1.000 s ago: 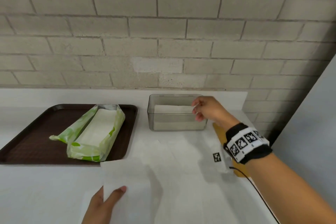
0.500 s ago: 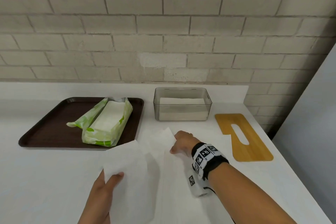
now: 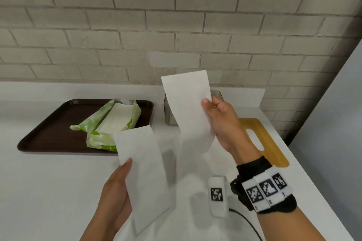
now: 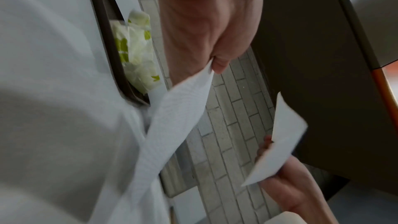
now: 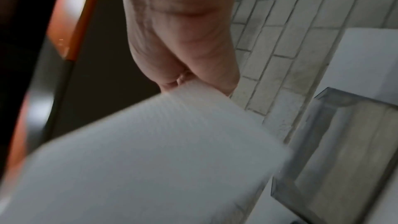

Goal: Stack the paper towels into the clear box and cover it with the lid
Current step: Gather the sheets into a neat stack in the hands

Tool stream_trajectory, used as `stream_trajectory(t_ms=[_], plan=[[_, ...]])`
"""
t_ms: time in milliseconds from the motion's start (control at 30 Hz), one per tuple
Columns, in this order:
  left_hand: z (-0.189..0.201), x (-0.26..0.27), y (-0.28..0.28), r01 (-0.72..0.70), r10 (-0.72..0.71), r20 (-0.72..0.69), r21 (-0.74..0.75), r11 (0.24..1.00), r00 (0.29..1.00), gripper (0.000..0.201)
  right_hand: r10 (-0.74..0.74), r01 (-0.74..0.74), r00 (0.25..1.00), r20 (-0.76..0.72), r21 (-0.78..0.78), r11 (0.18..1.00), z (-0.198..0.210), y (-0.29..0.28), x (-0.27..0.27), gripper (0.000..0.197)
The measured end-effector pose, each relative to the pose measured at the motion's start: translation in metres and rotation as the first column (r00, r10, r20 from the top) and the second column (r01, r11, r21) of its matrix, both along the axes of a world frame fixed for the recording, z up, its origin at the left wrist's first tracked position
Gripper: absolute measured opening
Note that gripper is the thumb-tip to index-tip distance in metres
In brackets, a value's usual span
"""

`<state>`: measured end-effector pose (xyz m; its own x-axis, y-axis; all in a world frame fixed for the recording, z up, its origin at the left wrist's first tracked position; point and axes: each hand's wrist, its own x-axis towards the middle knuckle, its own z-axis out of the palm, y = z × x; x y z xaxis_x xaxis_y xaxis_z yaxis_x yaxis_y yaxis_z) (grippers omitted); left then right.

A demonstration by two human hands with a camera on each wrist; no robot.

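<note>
My right hand (image 3: 217, 121) pinches a folded white paper towel (image 3: 191, 111) and holds it up in front of the clear box (image 3: 216, 94), which it mostly hides. The box (image 5: 344, 144) shows white towels inside and has no lid on it. My left hand (image 3: 117, 188) holds a second paper towel (image 3: 143, 166) low over the counter, thumb on top. The left wrist view shows that towel (image 4: 176, 120) pinched at its corner, with the right hand's towel (image 4: 277, 144) beyond. The wooden lid (image 3: 260, 139) with its slot lies flat on the counter to the right.
A dark brown tray (image 3: 58, 127) at the left carries an opened green and white towel pack (image 3: 113, 123). A brick wall backs the white counter (image 3: 49, 191). The counter's right edge runs close past the lid. A white tagged device (image 3: 216, 194) hangs at my right wrist.
My right hand has lifted a towel off the counter and raised it toward the box. The left hand's towel has risen slightly. The view has tilted down and closer.
</note>
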<state>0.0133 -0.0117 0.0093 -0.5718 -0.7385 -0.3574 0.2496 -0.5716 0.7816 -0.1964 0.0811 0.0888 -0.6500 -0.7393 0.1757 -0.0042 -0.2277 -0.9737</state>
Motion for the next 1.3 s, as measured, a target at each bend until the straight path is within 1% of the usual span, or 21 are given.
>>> stream_trajectory(t_ms=[33,67,133,200,300,367,467,567,633,667,700,767,800,867,933,967,1033,1133,1200,1267,1300], plan=[[0.004,-0.006,0.003,0.022,-0.022,-0.016,0.012,1.0,1.0,0.034,-0.046,0.049,0.997,-0.068,0.048,0.998,-0.003,0.001,0.011,0.02],[0.008,-0.013,0.006,0.049,-0.048,-0.035,0.024,0.999,0.998,0.032,-0.102,0.126,0.976,-0.195,0.116,0.985,-0.009,0.001,0.021,0.024],[0.013,-0.025,0.013,0.092,-0.088,-0.066,0.051,0.994,0.994,0.033,-0.157,0.261,0.897,-0.414,0.209,0.942,-0.031,-0.003,0.04,0.032],[0.013,-0.035,0.02,0.142,-0.137,-0.08,0.054,0.988,0.987,0.043,-0.126,0.315,0.854,-0.504,0.309,0.897,-0.056,-0.005,0.056,0.035],[0.007,-0.041,0.028,0.231,-0.231,-0.049,0.005,0.973,0.972,0.057,-0.08,0.361,0.822,-0.565,0.407,0.839,-0.085,-0.006,0.066,0.034],[0.002,-0.042,0.032,0.271,-0.272,-0.044,-0.032,0.962,0.961,0.059,-0.05,0.338,0.839,-0.542,0.447,0.828,-0.092,-0.004,0.065,0.027],[-0.004,-0.042,0.037,0.255,-0.255,-0.048,-0.007,0.967,0.966,0.056,-0.003,0.277,0.872,-0.49,0.488,0.828,-0.088,0.003,0.058,0.018],[-0.011,-0.04,0.038,0.218,-0.215,-0.042,0.061,0.974,0.976,0.043,0.09,0.165,0.917,-0.389,0.576,0.801,-0.077,0.008,0.052,0.033],[-0.015,-0.036,0.034,0.172,-0.172,-0.01,0.111,0.979,0.985,0.038,0.061,0.075,0.97,-0.233,0.533,0.842,-0.067,0.013,0.038,0.02],[-0.017,-0.033,0.03,0.153,-0.154,0.0,0.128,0.98,0.988,0.036,0.03,0.06,0.985,-0.171,0.495,0.867,-0.063,0.016,0.027,0.012],[-0.019,-0.028,0.026,0.135,-0.138,0.01,0.132,0.982,0.99,0.034,-0.008,0.089,0.986,-0.167,0.482,0.871,-0.063,0.018,0.012,0.014],[-0.02,-0.018,0.018,0.104,-0.109,0.037,0.12,0.987,0.993,0.033,-0.047,0.195,0.961,-0.273,0.549,0.813,-0.071,0.022,-0.022,0.025],[-0.02,-0.014,0.014,0.092,-0.098,0.05,0.112,0.989,0.994,0.033,-0.003,0.245,0.929,-0.37,0.612,0.752,-0.078,0.023,-0.036,0.028],[-0.021,-0.006,0.008,0.066,-0.073,0.076,0.091,0.994,0.994,0.034,0.275,0.279,0.817,-0.507,0.765,0.581,-0.096,0.023,-0.056,0.022],[-0.019,-0.001,0.004,0.052,-0.056,0.087,0.054,0.997,0.995,0.03,0.506,0.204,0.743,-0.439,0.868,0.453,-0.108,0.023,-0.063,0.006],[-0.017,0.001,0.004,0.044,-0.048,0.093,0.038,0.998,0.995,0.028,0.555,0.147,0.736,-0.388,0.892,0.429,-0.112,0.023,-0.063,0.019],[-0.016,0.003,0.004,0.027,-0.028,0.109,0.012,1.0,0.994,0.025,0.592,0.091,0.726,-0.349,0.903,0.421,-0.116,0.019,-0.06,0.029],[-0.017,0.002,0.005,0.013,-0.014,0.125,0.004,1.0,0.992,0.027,0.686,0.126,0.615,-0.389,0.907,0.402,-0.118,0.01,-0.051,0.027],[-0.018,0.001,0.006,0.005,-0.004,0.129,-0.002,1.0,0.992,0.025,0.689,0.128,0.587,-0.425,0.889,0.439,-0.117,0.008,-0.048,0.023],[-0.018,0.001,0.007,-0.004,0.005,0.124,-0.008,1.0,0.992,0.024,0.619,0.019,0.656,-0.433,0.828,0.56,-0.108,0.008,-0.048,0.02],[-0.018,0.0,0.007,-0.009,0.01,0.119,-0.008,1.0,0.993,0.026,0.557,-0.081,0.727,-0.401,0.756,0.649,-0.098,0.01,-0.048,0.019]])
